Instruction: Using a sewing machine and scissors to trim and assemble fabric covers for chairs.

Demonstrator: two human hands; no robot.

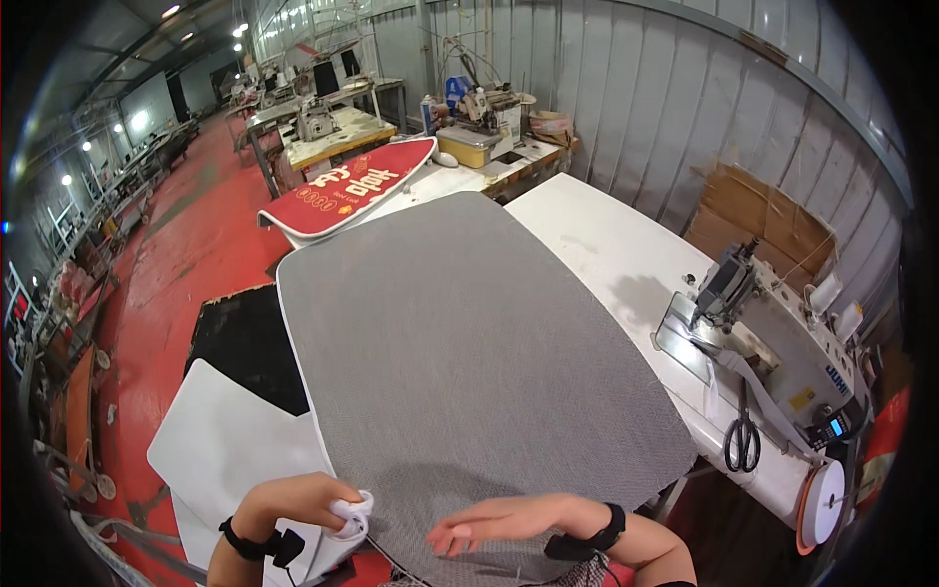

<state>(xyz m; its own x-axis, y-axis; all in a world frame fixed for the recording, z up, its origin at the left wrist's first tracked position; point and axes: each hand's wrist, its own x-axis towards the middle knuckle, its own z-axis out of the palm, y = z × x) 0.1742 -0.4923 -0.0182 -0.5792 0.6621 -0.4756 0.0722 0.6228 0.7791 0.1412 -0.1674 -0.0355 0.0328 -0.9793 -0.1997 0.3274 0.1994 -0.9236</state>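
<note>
A large grey mat (469,333) with rounded corners and a white-edged left side lies across the white table, its near end in front of me. At its near left corner my left hand (311,501) is closed on a bunched white cloth strip (352,517). My right hand (499,519) is over the near end of the mat with its fingers stretched out and nothing in them. Whether its fingertips press on the mat, I cannot tell. Both wrists wear black straps.
A sewing machine (729,293) stands on the white table (587,235) at right, with black scissors (743,440) and a tape reel (820,507) nearby. White panels (225,430) lie at left. Beyond are a red printed mat (352,186) and another machine (484,112).
</note>
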